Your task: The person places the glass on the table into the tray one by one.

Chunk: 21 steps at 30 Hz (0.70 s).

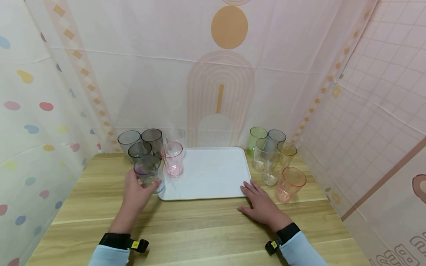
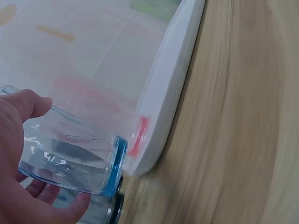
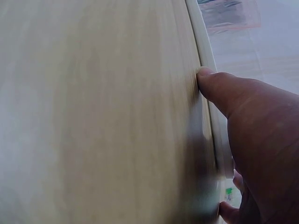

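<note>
My left hand curls its thumb and fingers round a see-through bluish tumbler at the tray's left front corner. In the left wrist view the tumbler lies across the palm, its thick blue base pointing away from the hand. A pink tumbler stands upright on the white tray, near its left edge. My right hand has its fingers spread at the tray's right front corner. From the right wrist, the thumb shows against the tray's rim.
Grey and dark tumblers cluster behind the left hand, with a clear one behind the pink one. Right of the tray stand several more, among them a green tumbler and an orange tumbler. Patterned cloth hangs behind the wooden table.
</note>
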### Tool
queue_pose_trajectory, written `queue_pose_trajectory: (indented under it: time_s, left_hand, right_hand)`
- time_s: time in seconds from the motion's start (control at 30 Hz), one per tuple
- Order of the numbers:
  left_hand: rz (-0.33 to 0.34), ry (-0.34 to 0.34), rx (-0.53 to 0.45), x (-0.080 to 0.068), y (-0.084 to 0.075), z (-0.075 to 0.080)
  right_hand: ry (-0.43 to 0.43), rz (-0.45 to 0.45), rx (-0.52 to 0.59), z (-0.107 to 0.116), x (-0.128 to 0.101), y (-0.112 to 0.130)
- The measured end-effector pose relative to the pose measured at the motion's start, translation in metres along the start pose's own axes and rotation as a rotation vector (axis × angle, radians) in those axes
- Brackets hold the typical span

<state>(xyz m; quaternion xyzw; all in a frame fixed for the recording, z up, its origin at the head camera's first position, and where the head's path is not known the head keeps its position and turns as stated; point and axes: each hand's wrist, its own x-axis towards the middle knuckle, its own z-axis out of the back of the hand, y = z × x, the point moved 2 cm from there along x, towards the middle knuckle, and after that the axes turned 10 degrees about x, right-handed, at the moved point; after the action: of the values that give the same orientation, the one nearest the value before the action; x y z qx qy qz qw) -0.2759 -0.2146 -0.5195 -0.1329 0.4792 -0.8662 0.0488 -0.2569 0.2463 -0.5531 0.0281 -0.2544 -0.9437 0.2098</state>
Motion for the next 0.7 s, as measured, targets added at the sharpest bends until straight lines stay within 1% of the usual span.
queue_pose_trajectory:
  time_s: [0.13,0.33,0.5,0.6,0.7]
  left_hand:
    - [-0.022,0.034,-0.003,-0.002,-0.010,-0.010]
    - [-0.051,0.070,-0.011,-0.003,-0.019,-0.025]
    - [-0.079,0.082,-0.024,-0.002,-0.021,-0.031]
    - [-0.074,0.099,-0.024,-0.002,-0.020,-0.034]
    - [-0.059,0.120,0.005,-0.002,-0.018,-0.037]
  right_hand:
    - [0.000,-0.001,-0.002,0.000,0.000,-0.001]
    - [0.005,-0.002,0.006,0.000,0.000,-0.002]
    - [0.004,-0.006,0.004,0.000,0.000,-0.002]
    - [0.003,-0.011,-0.001,-0.001,0.001,-0.002]
    - [0.003,-0.014,-0.005,-0.002,0.001,-0.003]
